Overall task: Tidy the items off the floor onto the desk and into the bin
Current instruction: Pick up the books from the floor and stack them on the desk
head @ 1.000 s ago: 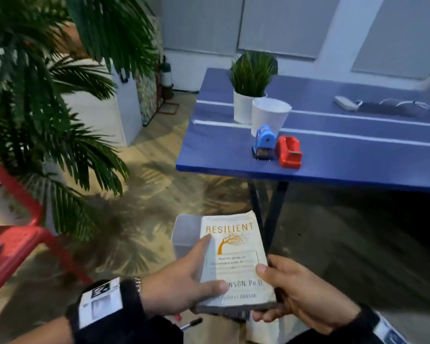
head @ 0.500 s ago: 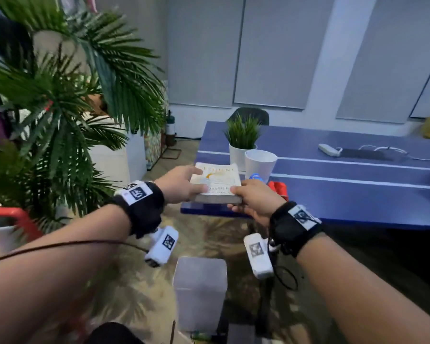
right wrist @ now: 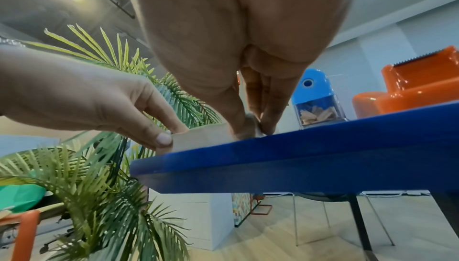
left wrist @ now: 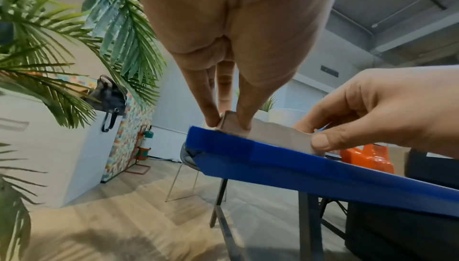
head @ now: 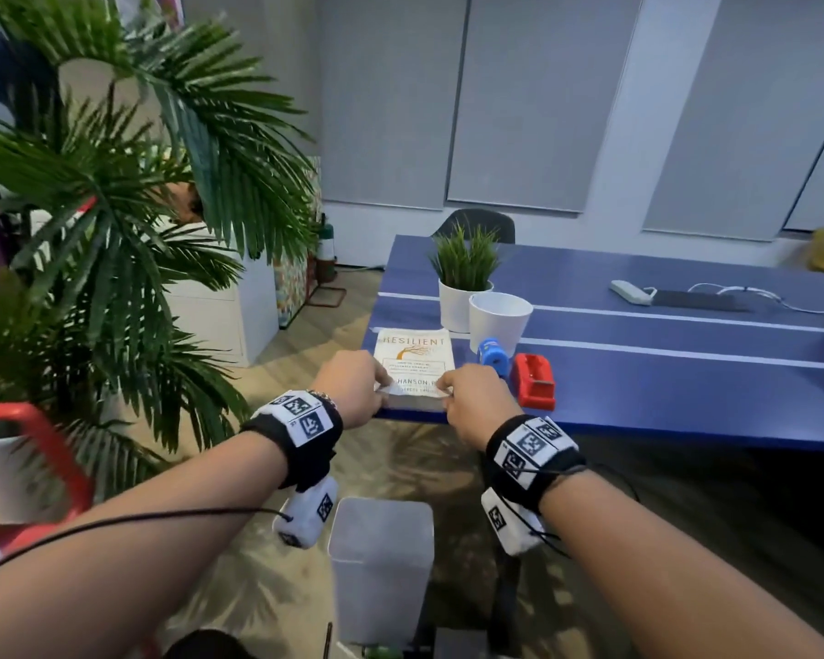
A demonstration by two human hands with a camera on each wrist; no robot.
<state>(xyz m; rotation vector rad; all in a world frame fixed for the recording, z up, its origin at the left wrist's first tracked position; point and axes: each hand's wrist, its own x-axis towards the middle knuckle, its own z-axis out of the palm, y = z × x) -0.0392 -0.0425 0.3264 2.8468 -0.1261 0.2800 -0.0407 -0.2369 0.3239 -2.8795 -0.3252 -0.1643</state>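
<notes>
A white paperback book [head: 414,356] titled "Resilient" lies flat on the near left corner of the blue desk [head: 686,373]. My left hand [head: 358,385] pinches the book's near left corner [left wrist: 227,122], thumb and fingers on either side. My right hand [head: 472,397] pinches its near right corner [right wrist: 250,126]. The book's near edge [left wrist: 280,137] sits level with the desk's front edge. A grey bin [head: 381,563] stands on the floor below my wrists.
A blue pencil sharpener [head: 492,356], a red tape dispenser [head: 534,380], a white cup [head: 499,321] and a small potted plant [head: 465,278] stand just right of the book. A large palm [head: 115,206] fills the left. A red chair [head: 34,449] is at lower left.
Both hands carried the book up from waist height and forward, and set it down on the desk's corner. The view rose from looking down at the floor.
</notes>
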